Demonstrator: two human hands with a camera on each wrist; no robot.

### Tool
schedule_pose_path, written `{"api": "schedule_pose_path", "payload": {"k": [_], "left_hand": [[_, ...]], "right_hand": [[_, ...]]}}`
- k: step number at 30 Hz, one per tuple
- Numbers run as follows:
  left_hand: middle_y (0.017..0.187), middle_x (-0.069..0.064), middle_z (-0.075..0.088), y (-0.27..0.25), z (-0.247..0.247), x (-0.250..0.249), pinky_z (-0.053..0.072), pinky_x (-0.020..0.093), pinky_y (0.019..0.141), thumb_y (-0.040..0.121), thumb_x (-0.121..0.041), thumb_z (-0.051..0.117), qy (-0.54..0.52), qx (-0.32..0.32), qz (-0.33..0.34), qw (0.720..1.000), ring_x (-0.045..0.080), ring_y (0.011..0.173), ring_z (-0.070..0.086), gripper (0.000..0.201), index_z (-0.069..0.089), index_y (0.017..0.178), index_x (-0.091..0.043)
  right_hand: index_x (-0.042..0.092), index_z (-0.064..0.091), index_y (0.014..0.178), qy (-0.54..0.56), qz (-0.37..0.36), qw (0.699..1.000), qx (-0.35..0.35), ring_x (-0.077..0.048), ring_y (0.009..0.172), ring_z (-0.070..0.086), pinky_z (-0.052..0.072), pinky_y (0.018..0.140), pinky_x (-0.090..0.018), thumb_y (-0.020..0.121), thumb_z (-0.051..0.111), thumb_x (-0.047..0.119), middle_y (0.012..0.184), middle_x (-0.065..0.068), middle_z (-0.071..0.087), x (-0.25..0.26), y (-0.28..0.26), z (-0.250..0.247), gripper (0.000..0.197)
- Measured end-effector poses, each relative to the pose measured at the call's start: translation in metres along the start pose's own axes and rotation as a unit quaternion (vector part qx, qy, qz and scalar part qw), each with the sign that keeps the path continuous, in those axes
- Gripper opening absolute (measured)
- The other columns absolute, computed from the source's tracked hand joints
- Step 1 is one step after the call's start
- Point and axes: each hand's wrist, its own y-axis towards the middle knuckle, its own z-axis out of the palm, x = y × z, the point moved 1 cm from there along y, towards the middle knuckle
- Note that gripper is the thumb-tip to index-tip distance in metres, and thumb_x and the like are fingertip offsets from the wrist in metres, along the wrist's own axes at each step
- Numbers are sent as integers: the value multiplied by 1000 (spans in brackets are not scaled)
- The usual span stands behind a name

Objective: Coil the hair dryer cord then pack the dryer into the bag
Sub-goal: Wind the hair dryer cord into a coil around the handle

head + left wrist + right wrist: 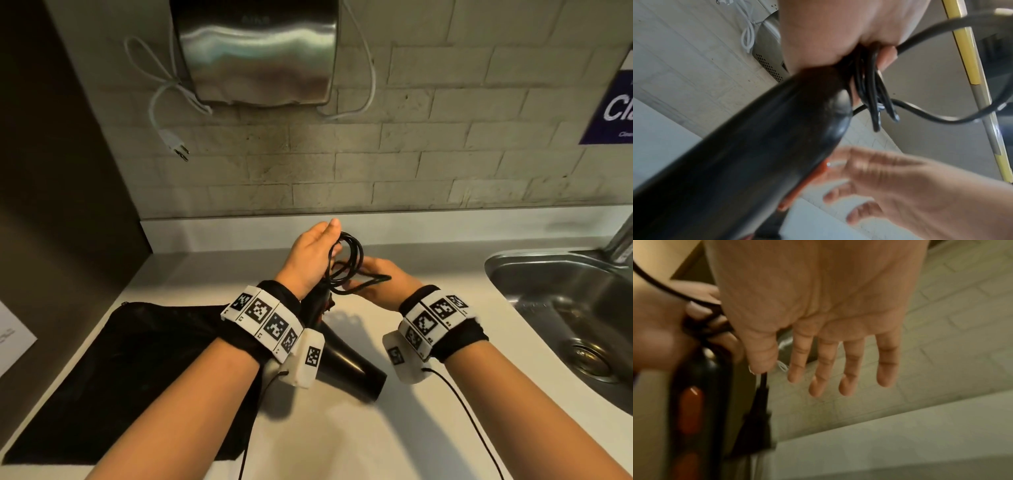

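Your left hand (pixel 310 258) is closed around the handle of the hair dryer (pixel 346 363) and pins several loops of black cord (pixel 346 260) against it. The dryer hangs below that hand, its barrel pointing back toward you, just above the worktop (pixel 376 428). From the left wrist view, the coils bunch under your curled fingers (pixel 887 55) at the handle's end, and one loose strand sweeps out to the right.

Your right hand (pixel 387 281) sits just beside the left, on its right. Its fingers (pixel 851 366) are straight and spread, and a loop of cord lies across it; whether the thumb pinches the strand I cannot tell.

The black bag (pixel 137 370) lies flat on the worktop to the left of your left wrist, partly under that forearm. A steel sink (pixel 561 308) is set into the worktop to the right of your right hand.
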Motion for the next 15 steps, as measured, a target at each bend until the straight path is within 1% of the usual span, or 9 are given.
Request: {"api": "schedule_pose_path", "payload": {"k": [2, 3, 4, 6, 7, 9, 10, 13, 15], "left_hand": [[51, -7, 36, -1, 1, -1, 29, 13, 37, 96, -32, 36, -14, 3, 0, 1000, 1, 34, 31, 30, 43, 70, -18], [50, -8, 37, -1, 0, -2, 30, 13, 37, 96, -32, 36, -17, 3, -2, 1000, 1, 34, 32, 30, 43, 71, -17], [49, -9, 38, -2, 0, -2, 30, 13, 37, 96, -33, 36, -17, 5, -4, 1000, 2, 34, 32, 30, 44, 72, -17], [49, -9, 39, -2, -1, -2, 29, 16, 38, 96, -35, 36, -2, 9, -4, 1000, 4, 36, 31, 31, 44, 71, -19], [50, -8, 39, -2, -2, -1, 28, 16, 38, 96, -35, 36, 4, 7, -4, 1000, 4, 36, 30, 31, 43, 71, -19], [50, -8, 38, -3, -5, -2, 26, 16, 37, 96, -34, 36, 0, 2, -7, 1000, 4, 35, 30, 30, 43, 71, -18], [48, -8, 39, -3, -6, -3, 26, 15, 37, 96, -33, 35, -8, 3, -10, 1000, 3, 34, 30, 30, 44, 72, -18], [44, -9, 38, -6, -9, -6, 27, 14, 36, 97, -30, 34, -34, 9, -16, 999, 2, 33, 30, 31, 45, 72, -17], [47, -9, 36, -9, -10, -6, 25, 13, 38, 97, -29, 34, -42, 3, -20, 999, 1, 34, 29, 30, 46, 73, -16]], "right_hand": [[9, 61, 110, 76, -63, 995, 3, 4, 87, 59, 46, 83, -13, 83, 62, 11, 99, 4, 66, 10, 2, 2, 28], [6, 63, 107, 95, -71, 993, 1, 8, 81, 58, 45, 79, -7, 82, 62, 8, 93, 8, 64, 13, 2, 3, 25], [4, 64, 103, 105, -64, 992, -4, 8, 78, 57, 45, 76, -7, 82, 61, 6, 89, 8, 63, 15, 3, 4, 22], [4, 68, 94, 91, -22, 995, -29, 0, 71, 58, 46, 70, -11, 83, 60, 9, 83, 1, 65, 13, 3, 3, 14], [7, 70, 89, 56, 4, 997, -45, -6, 69, 59, 49, 72, -17, 84, 60, 14, 81, -1, 65, 11, 4, 2, 14], [15, 71, 86, -37, 43, 997, -53, -18, 81, 61, 48, 86, -35, 85, 58, 27, 84, 0, 69, 6, 5, -3, 18], [18, 71, 88, -67, 56, 995, -50, -19, 89, 61, 45, 91, -40, 85, 57, 30, 90, 0, 71, 5, 6, -6, 19], [22, 69, 97, -157, 87, 984, -26, -19, 96, 61, 41, 97, -43, 88, 54, 29, 96, 2, 72, -6, 7, -14, 19], [24, 69, 91, -209, 146, 967, 3, -19, 91, 60, 42, 96, -42, 88, 52, 26, 90, 4, 70, -19, 6, -16, 18]]}}
